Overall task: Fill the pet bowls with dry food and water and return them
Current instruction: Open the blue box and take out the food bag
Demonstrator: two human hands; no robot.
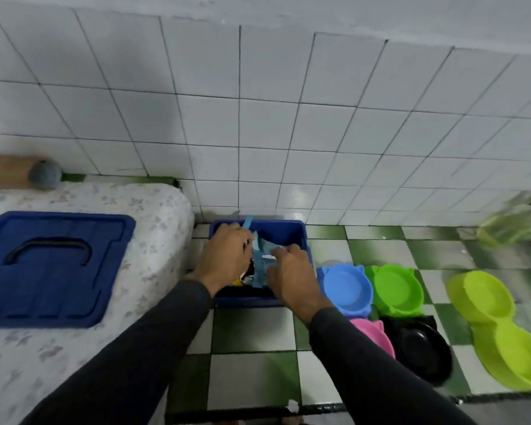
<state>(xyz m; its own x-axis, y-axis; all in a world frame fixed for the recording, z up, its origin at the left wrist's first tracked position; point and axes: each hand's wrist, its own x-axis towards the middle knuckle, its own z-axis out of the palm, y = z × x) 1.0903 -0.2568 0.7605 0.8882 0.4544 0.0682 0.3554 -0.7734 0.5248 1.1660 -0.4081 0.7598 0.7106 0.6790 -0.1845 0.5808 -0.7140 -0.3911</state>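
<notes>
A dark blue plastic bin (292,230) stands on the floor against the tiled wall. Inside it lies a light blue food bag (262,259). My left hand (224,256) grips the bag's left side and my right hand (292,274) holds its right side, both reaching into the bin. To the right on the floor sit a blue bowl (345,286), a green bowl (396,286), a pink bowl (374,335), a black bowl (423,348) and a lime double bowl (500,326). All the bowls look empty.
The bin's dark blue lid (52,268) lies on a floral-covered surface (154,228) at the left. A wooden stick with a grey end (45,174) lies behind it. A clear plastic bag (512,222) sits at the far right by the wall. The floor is green and white tiles.
</notes>
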